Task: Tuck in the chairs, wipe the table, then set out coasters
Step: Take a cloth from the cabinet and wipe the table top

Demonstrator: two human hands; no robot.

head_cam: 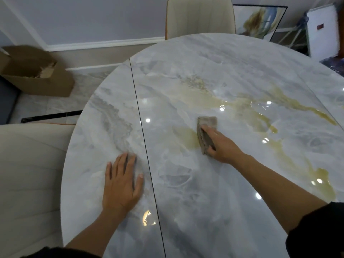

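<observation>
A round glossy marble table (232,75) with grey and yellow veins fills most of the view. My right hand (221,146) presses a folded grey-brown cloth (206,125) flat against the tabletop near its middle, fingers lying over the cloth. My left hand (122,183) rests flat on the table near its left edge, fingers straight and spread, holding nothing. A cream chair (200,17) stands at the far side, its back against the table rim. Another cream chair (31,174) stands at the left, close against the table's edge. No coasters are in view.
An open cardboard box (35,71) sits on the floor at the back left. A framed painting (258,21) leans on the wall at the back right, next to a white board (322,30). A dark seam (145,146) runs across the tabletop.
</observation>
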